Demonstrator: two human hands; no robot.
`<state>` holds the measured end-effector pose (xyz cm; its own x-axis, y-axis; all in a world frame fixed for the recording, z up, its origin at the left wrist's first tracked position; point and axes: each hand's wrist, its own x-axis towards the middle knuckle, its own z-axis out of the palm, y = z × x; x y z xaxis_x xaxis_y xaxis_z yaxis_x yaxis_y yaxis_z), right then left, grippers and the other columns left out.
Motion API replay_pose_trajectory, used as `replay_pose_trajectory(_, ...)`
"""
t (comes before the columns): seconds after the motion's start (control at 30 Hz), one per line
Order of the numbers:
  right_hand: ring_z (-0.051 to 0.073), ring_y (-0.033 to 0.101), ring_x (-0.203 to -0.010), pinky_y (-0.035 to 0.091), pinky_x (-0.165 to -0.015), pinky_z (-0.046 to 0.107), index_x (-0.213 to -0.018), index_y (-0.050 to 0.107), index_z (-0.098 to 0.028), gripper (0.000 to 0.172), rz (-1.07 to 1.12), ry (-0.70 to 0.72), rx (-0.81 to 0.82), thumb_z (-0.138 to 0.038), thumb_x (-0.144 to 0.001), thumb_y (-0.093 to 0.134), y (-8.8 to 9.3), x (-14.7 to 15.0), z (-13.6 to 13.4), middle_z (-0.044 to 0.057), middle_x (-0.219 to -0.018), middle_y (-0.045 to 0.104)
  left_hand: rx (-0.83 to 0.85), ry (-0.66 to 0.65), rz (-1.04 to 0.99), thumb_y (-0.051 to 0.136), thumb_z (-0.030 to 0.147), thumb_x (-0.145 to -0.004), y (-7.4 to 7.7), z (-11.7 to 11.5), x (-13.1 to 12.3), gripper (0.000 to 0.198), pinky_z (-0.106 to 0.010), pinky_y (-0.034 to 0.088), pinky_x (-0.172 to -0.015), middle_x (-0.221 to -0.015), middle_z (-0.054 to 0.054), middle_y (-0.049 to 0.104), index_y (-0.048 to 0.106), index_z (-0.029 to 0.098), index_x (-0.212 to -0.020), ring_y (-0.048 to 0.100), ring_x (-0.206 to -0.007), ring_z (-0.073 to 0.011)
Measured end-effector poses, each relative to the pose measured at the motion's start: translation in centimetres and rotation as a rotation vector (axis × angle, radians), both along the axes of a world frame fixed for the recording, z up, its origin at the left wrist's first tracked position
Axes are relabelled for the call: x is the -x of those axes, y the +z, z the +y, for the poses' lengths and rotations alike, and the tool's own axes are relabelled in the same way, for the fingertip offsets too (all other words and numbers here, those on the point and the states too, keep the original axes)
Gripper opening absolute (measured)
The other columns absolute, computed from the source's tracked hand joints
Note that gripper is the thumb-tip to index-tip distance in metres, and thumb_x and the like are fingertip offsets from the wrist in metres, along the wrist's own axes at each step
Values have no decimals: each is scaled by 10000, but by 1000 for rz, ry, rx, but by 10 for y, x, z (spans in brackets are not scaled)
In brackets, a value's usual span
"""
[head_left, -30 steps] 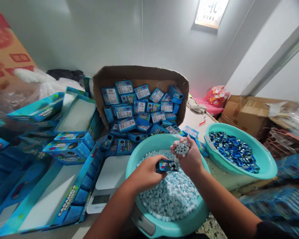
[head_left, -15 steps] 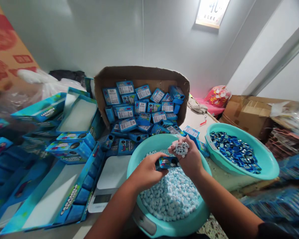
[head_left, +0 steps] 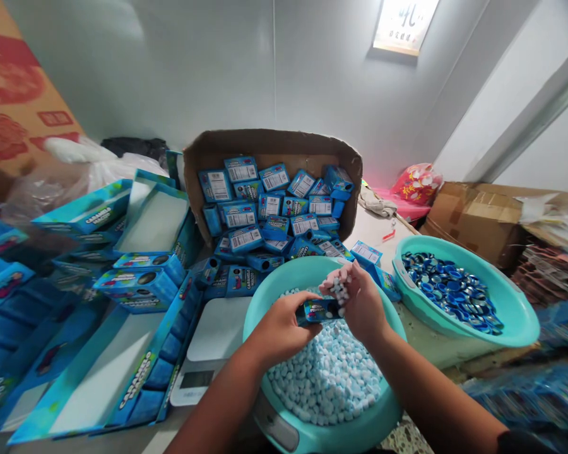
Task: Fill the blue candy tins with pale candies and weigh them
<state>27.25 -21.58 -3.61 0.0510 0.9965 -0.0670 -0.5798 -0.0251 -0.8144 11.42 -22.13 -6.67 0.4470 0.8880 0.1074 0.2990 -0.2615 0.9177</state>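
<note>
Over a turquoise basin full of small pale blue and white candies, my left hand grips a small blue box. The box lies on its side, with a few candies at its round opening. Just beside that opening, my right hand is cupped around a handful of candies, tilted toward the box. Left of the basin is a white scale with a dark display.
Behind the basin a cardboard carton lies open, holding several blue boxes. To the right, another turquoise basin holds blue lids. Blue display trays are stacked at the left. A brown carton stands at the back right.
Fewer candies show in my right hand, which has tipped a little more toward the box. My left hand still holds the box in about the same place. The view has shifted slightly.
</note>
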Motion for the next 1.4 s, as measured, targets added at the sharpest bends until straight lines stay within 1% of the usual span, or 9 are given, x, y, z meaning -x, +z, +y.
replay_pose_trajectory(0.27,169,595,-653,511,-705,302,-602,486,-198,359,-3,43,-60,-425,-872,552,-1,1,-1,22,-643,600,10,6,-4,687,129,-697,2,0,0,417,-317,484,-890,-1081,-17,708,674,226,-1103,639,-1012,-212)
replay_pose_trajectory(0.43,178,612,-712,503,-770,309,-601,542,-190,395,-42,61,-88,-463,-886,534,-1,1,-1,33,-681,622,14,25,-18,688,136,-705,4,0,0,427,-320,479,-931,-1133,-29,696,662,218,-1124,631,-1050,-212)
replay_pose_trajectory(0.6,188,625,-788,482,-831,306,-570,591,-184,477,-169,43,-163,-524,-896,519,-4,1,0,56,-711,657,20,63,3,716,165,-705,1,1,1,461,-344,471,-973,-1180,-45,684,651,217,-1159,624,-1085,-231)
replay_pose_trajectory(0.73,210,647,-812,487,-848,335,-675,691,-178,500,-244,67,-141,-571,-905,484,-9,1,2,69,-741,696,20,97,-25,722,183,-711,-1,3,1,458,-340,492,-935,-1145,-37,694,643,221,-1160,644,-1040,-226)
replay_pose_trajectory(0.87,212,647,-932,453,-926,321,-815,765,-185,518,-368,83,-149,-577,-926,444,-14,0,3,73,-888,733,6,103,-54,708,192,-732,-2,4,2,378,-322,501,-887,-1065,-13,706,650,228,-1104,655,-984,-205)
replay_pose_trajectory(1.07,168,605,-1035,404,-987,267,-886,769,-234,352,-486,47,-222,-457,-933,501,-8,2,1,27,-1023,722,28,195,-76,725,236,-726,-7,5,3,431,-321,527,-847,-1068,-41,701,622,202,-1143,669,-947,-206)
replay_pose_trajectory(1.2,171,618,-1010,459,-893,260,-987,747,-256,188,-571,3,-187,-316,-872,611,-12,5,4,11,-1028,710,-1,243,-98,709,248,-744,-9,7,3,404,-312,527,-876,-1073,-41,700,629,205,-1138,671,-968,-204)
replay_pose_trajectory(1.3,172,618,-934,484,-818,260,-925,756,-255,134,-792,-59,-329,-249,-824,669,-19,3,9,26,-971,690,-34,292,-92,696,255,-757,-9,9,4,398,-317,518,-907,-1103,-44,694,630,211,-1147,663,-1006,-208)
replay_pose_trajectory(1.4,173,613,-865,491,-793,288,-896,762,-256,145,-1007,-143,-502,-212,-848,632,-25,1,13,42,-912,672,-66,309,-60,690,247,-756,-8,10,4,402,-329,509,-927,-1125,-41,690,636,224,-1153,654,-1037,-213)
